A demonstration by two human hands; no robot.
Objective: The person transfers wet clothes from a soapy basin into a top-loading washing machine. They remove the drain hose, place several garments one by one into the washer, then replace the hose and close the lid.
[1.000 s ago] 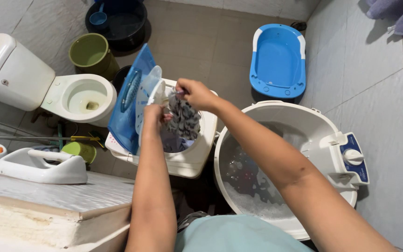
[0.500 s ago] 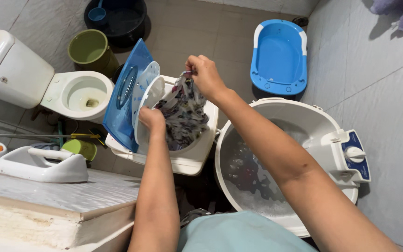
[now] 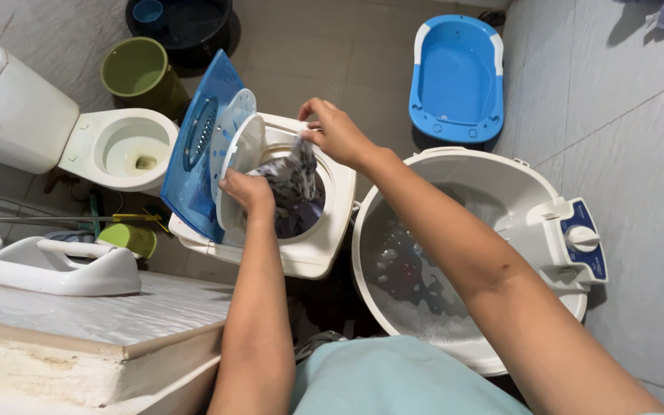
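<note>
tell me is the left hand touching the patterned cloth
Touching. The head view shows the left hand gripping the patterned cloth over the spinner tub, no gap.

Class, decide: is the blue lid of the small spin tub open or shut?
Open: the blue lid stands tilted up beside the tub opening.

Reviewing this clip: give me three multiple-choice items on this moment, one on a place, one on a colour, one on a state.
1. Where is the patterned cloth?
A. in the round tub
B. at the mouth of the small square spinner
C. on the toilet

2. What colour is the spinner's raised lid?
A. blue
B. red
C. black

3. What state is the round tub in?
A. dry
B. covered
C. holding foamy water

Answers: 1 B, the left hand and right hand hold it there. 2 A, translucent blue. 3 C, suds show inside.
</note>
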